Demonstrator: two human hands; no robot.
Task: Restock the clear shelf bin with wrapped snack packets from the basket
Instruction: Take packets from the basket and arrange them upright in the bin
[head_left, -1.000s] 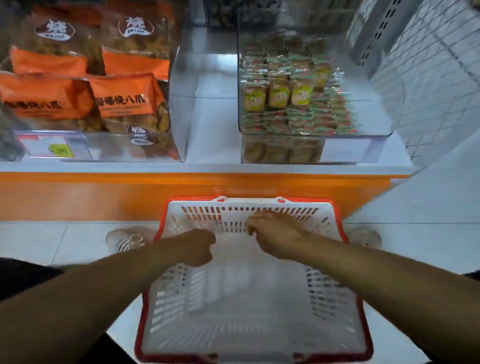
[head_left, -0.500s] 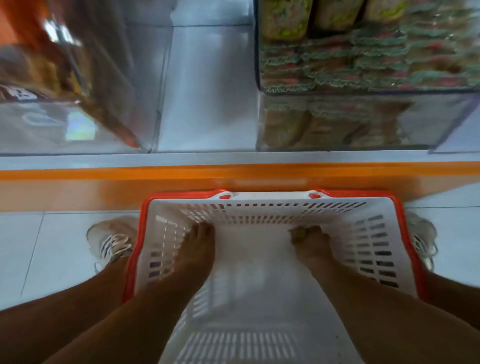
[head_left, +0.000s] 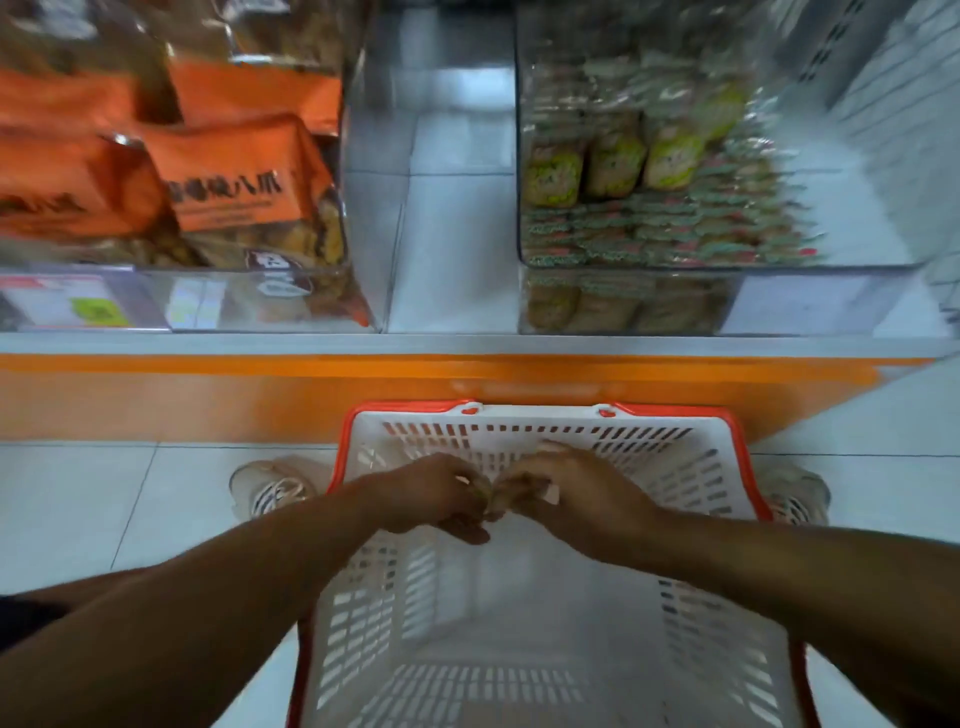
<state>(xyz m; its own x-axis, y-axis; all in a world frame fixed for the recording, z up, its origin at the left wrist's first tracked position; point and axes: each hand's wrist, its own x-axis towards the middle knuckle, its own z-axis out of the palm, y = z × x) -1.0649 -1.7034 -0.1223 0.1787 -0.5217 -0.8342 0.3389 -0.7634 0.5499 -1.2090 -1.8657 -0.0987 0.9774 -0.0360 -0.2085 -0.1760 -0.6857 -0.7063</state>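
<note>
The white basket with a red rim (head_left: 675, 470) stands on the floor below the shelf, and I see no packet on its bare bottom. My left hand (head_left: 431, 493) and my right hand (head_left: 576, 493) meet above the basket's far half, fingers curled, fingertips touching each other. A small tan patch shows between the fingertips; blur hides whether it is a packet. The clear shelf bin (head_left: 779, 301) at the upper right holds several rows of wrapped snack packets (head_left: 660, 228), green-and-red ones in front and yellow-green ones (head_left: 613, 166) behind.
A second clear bin (head_left: 208, 312) at the left holds orange snack bags (head_left: 234, 171). A white strip of shelf separates the two bins. The orange shelf front (head_left: 260, 395) runs just beyond the basket. My two shoes (head_left: 275, 486) stand on the white floor tiles beside the basket.
Both hands have lifted off the basket's bottom and come together in the middle. The view has tilted up, so more of the shelf bins shows.
</note>
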